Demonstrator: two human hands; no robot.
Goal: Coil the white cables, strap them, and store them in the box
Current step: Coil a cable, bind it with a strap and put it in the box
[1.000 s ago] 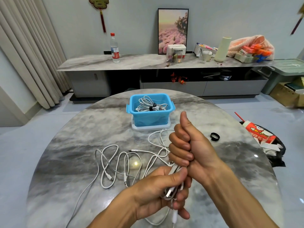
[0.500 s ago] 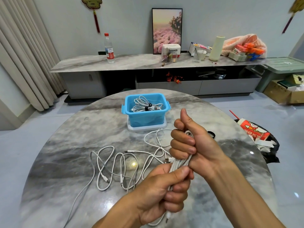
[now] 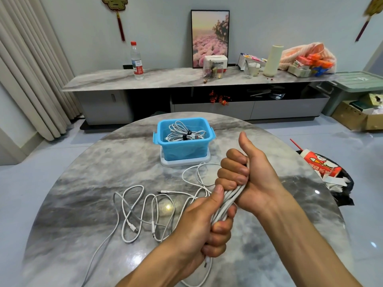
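Two hands on one bundle: coiling step in hand, strapping not yet begun. Left hand (image 3: 204, 222) wrapped tight round lower end of folded white cable bundle (image 3: 228, 200), thumb pressed along strands; right hand (image 3: 246, 172) fisted round upper end, thumb up. Bundle held in air, nearer than blue box (image 3: 184, 149) and slightly to its right. Strands parallel, thin, glossy white; one tail with plug hanging below left hand. Blue box on a pale lid or tray, already holding one coiled white cable (image 3: 185, 134) bound by a dark strap. More loose white cables (image 3: 143, 210) sprawled on marble table (image 3: 83, 183), nearer than box, to its left and front. No strap visible near hands. Next, by judgement: free one hand while keeping bundle pinched, fetch a strap, cinch mid-bundle; risk of loops springing open on release.
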